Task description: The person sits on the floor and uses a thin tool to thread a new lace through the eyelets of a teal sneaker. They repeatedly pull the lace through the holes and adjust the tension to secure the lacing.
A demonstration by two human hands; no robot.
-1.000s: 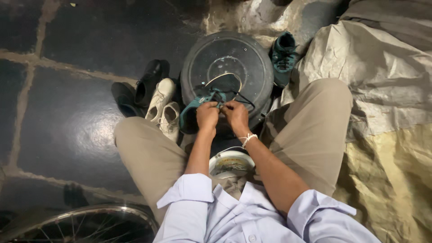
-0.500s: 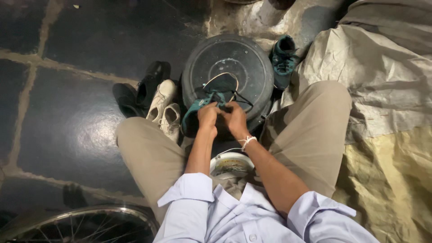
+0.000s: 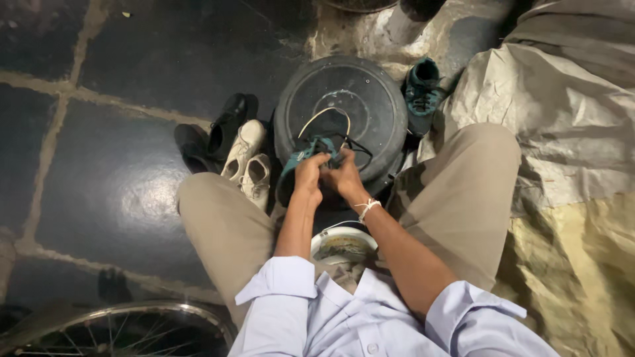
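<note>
Head view looking straight down: both hands are bunched together on a dark teal lace-up shoe (image 3: 297,168), which sits on the near edge of a round black rubber tyre (image 3: 344,106) lying flat on the floor. The left hand (image 3: 308,177) has its fingers curled tight around the top of the shoe, so that one's clamped on it. The right hand (image 3: 342,178) is pressed up against the same spot with fingers bent in; it looks like it's pinching the shoe or its lace, but I honestly can't tell which. A pale loop of cord (image 3: 324,119) arcs up from the hands over the tyre's middle, and thin black laces (image 3: 357,149) trail off just right of the right hand. There's a white string bracelet (image 3: 368,207) on the right wrist.

Further out: a white round bowl (image 3: 342,244) sits on the floor between the khaki-trousered knees. A pair of cream shoes (image 3: 248,158) is just left of the tyre, a pair of black leather shoes (image 3: 211,135) beside those. A second teal shoe (image 3: 422,92) is touching the tyre's right side, next to a crumpled grey-tan tarp (image 3: 562,132). A bicycle wheel rim (image 3: 126,327) shows at bottom left.
</note>
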